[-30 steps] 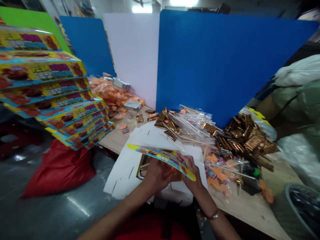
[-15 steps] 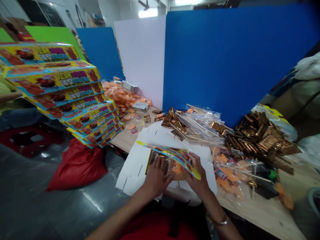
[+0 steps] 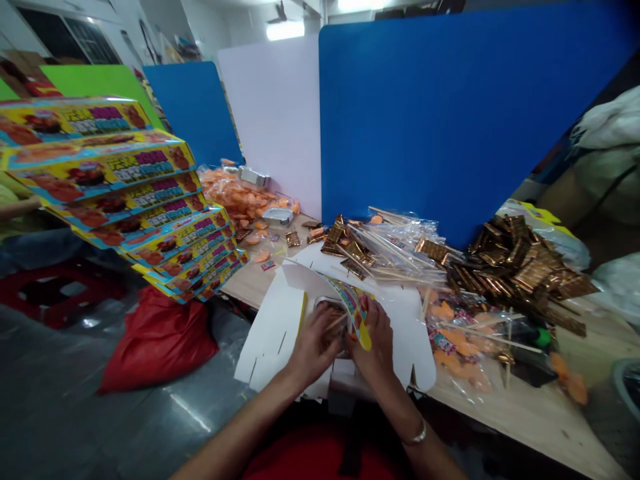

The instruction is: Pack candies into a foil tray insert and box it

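A narrow yellow printed card [image 3: 354,310] stands bent upward between my hands, and my right hand [image 3: 373,343] grips it. My left hand [image 3: 313,350] closes on the card's other side, against a clear packet of brown and orange contents [image 3: 331,327], which is partly hidden by my fingers. Both hands are above a flat white die-cut card sheet [image 3: 280,333] lying on the wooden table [image 3: 505,417]. Orange pieces in clear wrappers [image 3: 457,353] lie just right of my right hand.
Stacked yellow printed boxes [image 3: 145,193] lean at the left. Gold foil packets [image 3: 520,267], bagged wooden sticks [image 3: 400,250] and orange pieces [image 3: 240,197] cover the table. Blue [image 3: 450,120] and white [image 3: 270,127] partitions stand behind. A red bag [image 3: 160,343] lies on the floor.
The yellow card has gone from lying almost flat across my hands to bent upward. My hands have moved closer together, and the packet is now more hidden.
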{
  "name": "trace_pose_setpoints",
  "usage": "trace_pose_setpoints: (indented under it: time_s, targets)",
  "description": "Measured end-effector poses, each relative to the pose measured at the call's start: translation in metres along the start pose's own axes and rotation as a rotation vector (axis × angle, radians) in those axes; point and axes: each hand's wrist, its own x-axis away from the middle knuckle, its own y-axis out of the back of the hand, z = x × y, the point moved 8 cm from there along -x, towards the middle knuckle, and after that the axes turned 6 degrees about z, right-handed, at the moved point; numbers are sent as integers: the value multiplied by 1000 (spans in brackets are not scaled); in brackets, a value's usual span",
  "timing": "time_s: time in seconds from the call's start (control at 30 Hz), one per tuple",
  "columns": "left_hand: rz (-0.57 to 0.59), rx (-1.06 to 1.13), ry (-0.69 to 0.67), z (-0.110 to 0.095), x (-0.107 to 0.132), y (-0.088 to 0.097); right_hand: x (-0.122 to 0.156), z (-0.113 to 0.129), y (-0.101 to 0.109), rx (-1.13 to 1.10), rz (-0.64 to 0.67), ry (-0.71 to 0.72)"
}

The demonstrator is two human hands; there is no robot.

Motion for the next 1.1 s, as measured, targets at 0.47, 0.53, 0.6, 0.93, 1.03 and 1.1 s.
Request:
trace_pose_setpoints:
  time_s: [0.47, 0.53, 0.6, 0.93, 1.03, 1.1]
  targets:
    - [-183, 33, 213, 46, -47, 70, 0, -13, 7, -184, 7, 76]
    - [-146, 27, 176, 42, -38, 59, 1, -18, 8, -223, 11, 92]
    - [-113, 21, 131, 41, -29, 51, 3, -27, 10, -263, 16, 102]
    - [451, -159, -150, 62, 39, 27, 15, -73, 8, -229, 516, 393]
    - [465, -104, -164, 63, 35, 27, 12, -69, 15, -125, 570, 452]
    - [458, 11, -120, 59, 25, 33, 4, -56, 25, -131, 552, 490]
